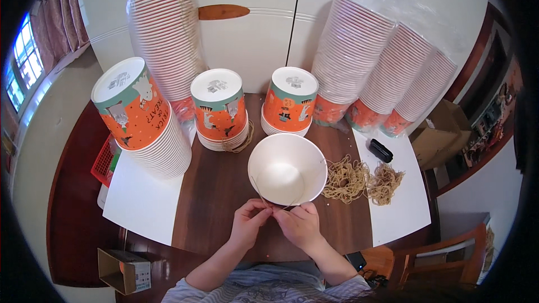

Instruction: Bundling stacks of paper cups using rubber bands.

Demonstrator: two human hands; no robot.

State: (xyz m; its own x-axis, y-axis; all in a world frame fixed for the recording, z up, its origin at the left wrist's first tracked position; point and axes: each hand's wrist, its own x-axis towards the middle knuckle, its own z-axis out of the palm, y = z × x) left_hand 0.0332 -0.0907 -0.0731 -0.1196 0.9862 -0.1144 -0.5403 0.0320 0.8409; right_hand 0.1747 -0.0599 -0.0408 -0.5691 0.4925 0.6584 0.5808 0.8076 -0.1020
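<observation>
A white paper bucket stands mouth up at the middle of the table, its inside facing me. At its near rim my left hand is closed, thumb and fingers pinching a thin tan cord. My right hand is closed too, its fingertips meeting the left ones at the cord; its knuckles lie close against the rim. The exact grip is partly hidden by the fingers. Right of the bucket lie two tangled heaps of tan cord, nearest my right hand.
Upside-down stacks of orange and green printed buckets stand at left, back middle and back right. Tall plastic-wrapped bucket stacks line the back. A small black object lies at right. Cardboard boxes flank the table.
</observation>
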